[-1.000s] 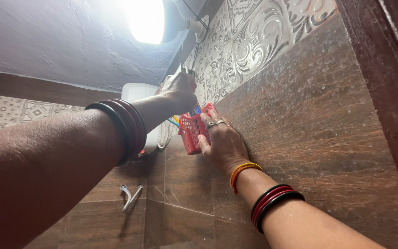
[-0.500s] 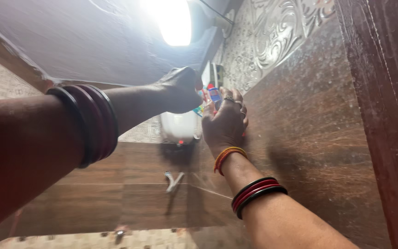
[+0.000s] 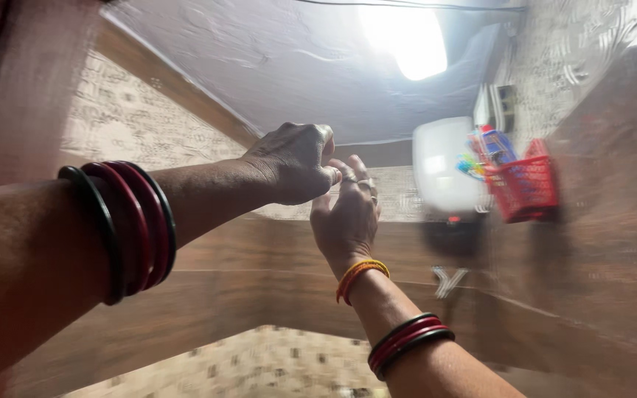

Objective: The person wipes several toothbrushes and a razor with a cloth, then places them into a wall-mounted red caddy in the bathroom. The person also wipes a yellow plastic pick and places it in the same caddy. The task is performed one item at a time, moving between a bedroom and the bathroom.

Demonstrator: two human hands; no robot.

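Brown wood-look wall tiles, blurred, fill the lower frame. Left hand at centre, fingers curled shut, holding nothing; right hand touching it, fingers loosely apart, empty. Red basket hangs well apart at right, beside a white water heater.

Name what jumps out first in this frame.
Two raised forearms with red and black bangles fill the foreground; the left hand and right hand meet mid-frame, holding nothing visible. At right, a red basket of colourful items hangs on the brown wall beside a white box unit. A bright lamp glares above.
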